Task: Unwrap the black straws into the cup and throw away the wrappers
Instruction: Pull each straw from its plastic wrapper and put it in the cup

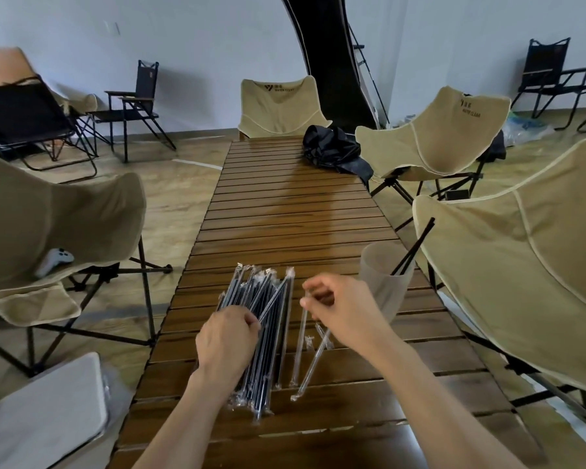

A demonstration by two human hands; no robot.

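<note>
A pile of black straws in clear wrappers (268, 333) lies on the slatted wooden table (295, 214) in front of me. My left hand (225, 340) rests on the pile and pinches one wrapped straw (278, 294) that angles up to the right. My right hand (339, 309) pinches the top end of an empty clear wrapper (300, 350) that hangs down to the table. Another empty wrapper (313, 367) lies beside it. A frosted cup (384, 282) at the right table edge holds two bare black straws (416, 247).
Beige folding chairs stand around the table: one at the left (65, 225), one at the far end (281, 106), two on the right (521, 265). A black bag (332, 150) lies at the table's far right. A white slab (44, 418) sits at the lower left.
</note>
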